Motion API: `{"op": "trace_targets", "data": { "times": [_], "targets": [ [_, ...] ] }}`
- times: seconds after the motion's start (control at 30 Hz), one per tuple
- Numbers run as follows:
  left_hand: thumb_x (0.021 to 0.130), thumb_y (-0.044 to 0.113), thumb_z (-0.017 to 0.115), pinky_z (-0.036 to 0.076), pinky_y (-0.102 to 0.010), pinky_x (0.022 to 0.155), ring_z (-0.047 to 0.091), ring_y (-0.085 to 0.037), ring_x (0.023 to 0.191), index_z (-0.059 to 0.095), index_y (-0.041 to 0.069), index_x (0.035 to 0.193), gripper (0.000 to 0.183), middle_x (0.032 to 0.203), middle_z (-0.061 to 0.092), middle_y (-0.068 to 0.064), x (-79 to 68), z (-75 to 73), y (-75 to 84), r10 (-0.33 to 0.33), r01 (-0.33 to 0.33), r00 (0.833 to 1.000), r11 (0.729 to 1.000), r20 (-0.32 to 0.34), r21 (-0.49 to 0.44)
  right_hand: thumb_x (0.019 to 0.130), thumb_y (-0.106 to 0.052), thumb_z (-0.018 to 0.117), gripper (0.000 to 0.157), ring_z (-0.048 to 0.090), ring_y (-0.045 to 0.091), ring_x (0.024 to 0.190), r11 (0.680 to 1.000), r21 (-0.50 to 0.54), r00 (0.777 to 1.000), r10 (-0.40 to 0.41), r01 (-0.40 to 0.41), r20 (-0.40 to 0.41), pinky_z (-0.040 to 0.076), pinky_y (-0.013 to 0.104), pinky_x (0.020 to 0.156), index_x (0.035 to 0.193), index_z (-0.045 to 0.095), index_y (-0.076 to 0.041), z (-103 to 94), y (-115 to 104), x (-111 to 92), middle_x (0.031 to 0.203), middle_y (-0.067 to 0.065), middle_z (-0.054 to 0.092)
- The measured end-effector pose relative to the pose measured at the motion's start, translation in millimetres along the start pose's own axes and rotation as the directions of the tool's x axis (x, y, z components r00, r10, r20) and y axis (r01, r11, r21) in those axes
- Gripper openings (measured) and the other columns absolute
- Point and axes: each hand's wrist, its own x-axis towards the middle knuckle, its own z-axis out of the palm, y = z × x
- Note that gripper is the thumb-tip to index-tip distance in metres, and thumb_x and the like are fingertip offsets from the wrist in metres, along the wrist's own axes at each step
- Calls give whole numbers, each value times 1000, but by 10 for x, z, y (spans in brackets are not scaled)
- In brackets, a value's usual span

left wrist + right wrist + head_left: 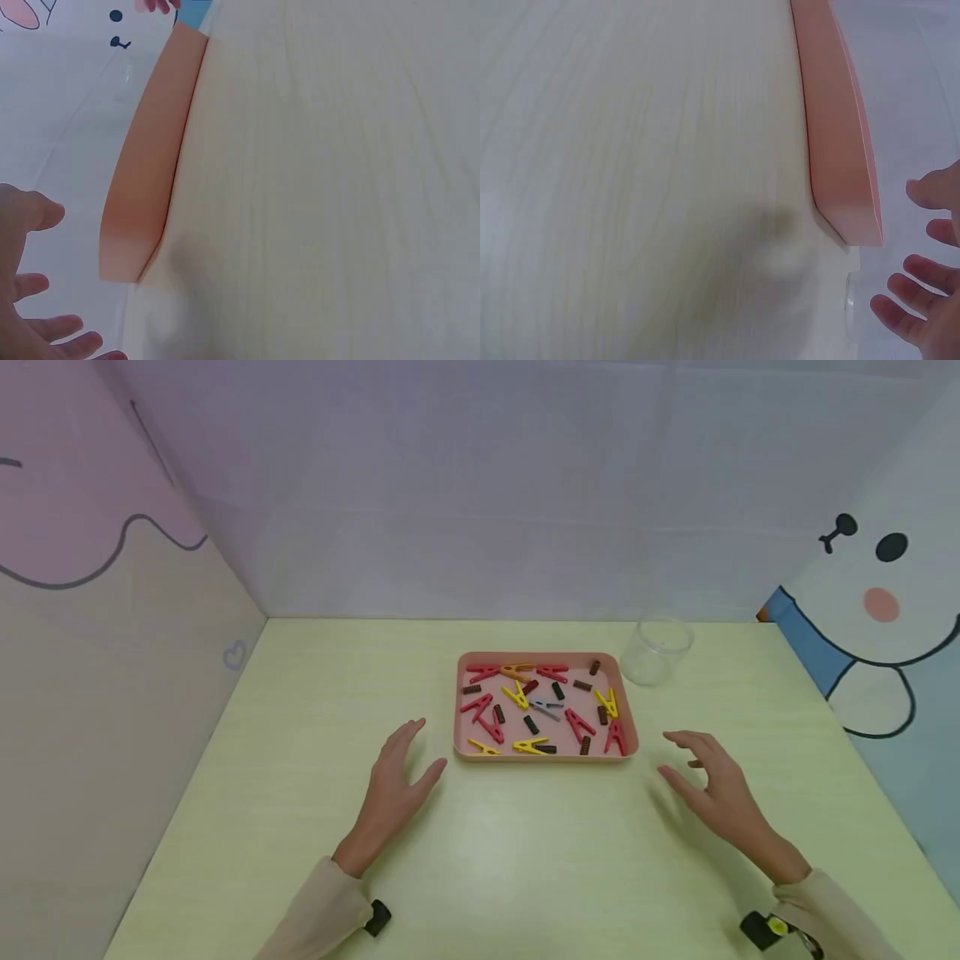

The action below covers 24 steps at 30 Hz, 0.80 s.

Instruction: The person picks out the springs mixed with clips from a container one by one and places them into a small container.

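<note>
A shallow pink tray lies on the table, with small clips and springs scattered in it. The clips are red, yellow, orange and grey; the short coiled springs are brown or dark. My left hand hovers to the left of the tray, fingers spread and holding nothing. On the other side, my right hand hovers off the tray's right front corner, its fingers relaxed and nothing between them. Both wrist views show the tray's outer wall beside the fingers.
Behind the tray's right end stands a clear, round plastic container. The pale wooden table meets a whitish cloth backdrop at the rear. Cartoon-printed panels flank it on both sides.
</note>
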Motion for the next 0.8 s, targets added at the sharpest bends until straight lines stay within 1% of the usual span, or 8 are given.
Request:
{"op": "trace_targets", "data": {
  "times": [0.1,0.2,0.3,0.43,0.53,0.7,0.77,0.8],
  "targets": [
    [88,35,66,38,-50,100,36,-24,132,42,18,142,62,144,40,-5,34,23,32,13,-13,1000,1000,0,-17,80,-7,75,46,54,26,100,1000,-1,1000,-12,12,-4,54,36,70,123,57,-4,12,-24,30,117,9,57],
    [88,33,67,44,-46,96,42,-23,127,43,16,141,60,142,43,-4,64,50,55,8,-8,1000,999,1,-52,79,-6,75,45,54,25,98,1000,4,1000,-22,22,-5,54,36,69,121,58,-3,23,-42,59,116,8,57],
    [88,31,67,46,-44,92,46,-23,122,45,14,139,59,139,45,-3,97,96,60,22,-22,1000,995,2,-102,79,-6,75,43,54,22,98,1000,0,1000,-30,30,-8,54,33,69,119,60,-3,26,-64,92,115,8,58],
    [88,30,68,48,-42,90,48,-23,120,46,14,138,57,137,47,-2,129,173,67,41,-39,999,989,9,-143,79,-8,75,40,53,20,101,1000,1,1000,-29,29,-6,51,22,72,116,61,-3,18,-96,136,115,7,58],
    [88,28,68,49,-40,89,50,-23,119,47,15,138,56,136,48,-1,137,209,83,30,-28,999,986,15,-162,80,-8,75,38,53,20,104,1000,1,1000,-29,29,3,50,20,73,115,62,-3,22,-113,169,115,8,58],
    [87,24,69,50,-40,88,52,-24,118,48,14,137,55,135,49,-1,151,226,96,6,-2,1000,982,21,-190,79,-7,76,37,53,23,104,999,3,999,-39,39,26,54,40,70,113,62,-2,55,-155,229,114,10,58],
    [87,24,70,50,-40,87,52,-24,117,48,14,137,55,135,49,-1,159,230,101,4,0,1000,980,22,-197,79,-7,76,37,54,23,104,999,12,998,-42,42,37,54,45,70,113,63,-3,68,-173,253,114,10,58],
    [87,25,70,50,-40,87,52,-25,117,48,14,137,56,135,49,-2,165,233,101,10,-5,1000,980,23,-200,79,-7,76,37,54,23,104,999,14,998,-44,43,41,54,45,70,113,63,-3,73,-181,265,114,10,58]
  ]
}}
